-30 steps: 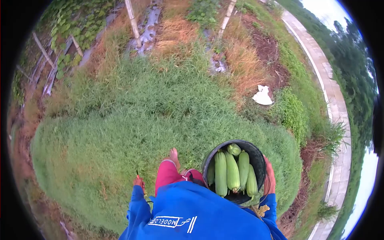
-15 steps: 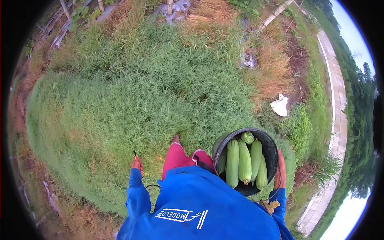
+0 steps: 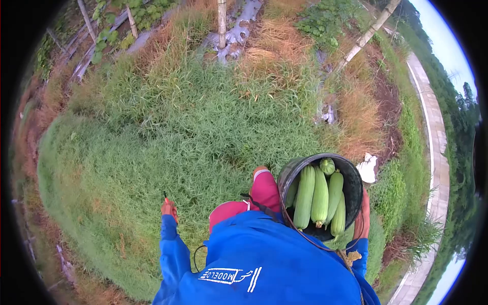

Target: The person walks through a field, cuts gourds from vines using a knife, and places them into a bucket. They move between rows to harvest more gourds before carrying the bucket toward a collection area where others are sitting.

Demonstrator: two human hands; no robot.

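Note:
A dark bucket (image 3: 284, 178) full of long green gourds (image 3: 305, 195) rests against my body on the right side of the head view. My right hand (image 3: 362, 216) is at the bucket's outer right side; its fingers are hidden behind the rim and wall. A thin cord handle hangs over the bucket's near side. Out to the left over the grass, my left hand (image 3: 169, 208) is closed on a small red-handled tool (image 3: 165, 197) with a short dark tip pointing away from me.
Thick green grass (image 3: 188, 147) lies around my feet. Ahead stand wooden posts (image 3: 221, 23) beside plastic mulch (image 3: 239, 34) and leafy vines. A white sack (image 3: 367, 168) lies right of the bucket, and a concrete path (image 3: 436, 147) runs along the far right.
Posts, mulch and sack have shifted down in the view. My right-side leg has swung forward and the other has drawn back. The bucket has moved slightly right, still with the gourds inside.

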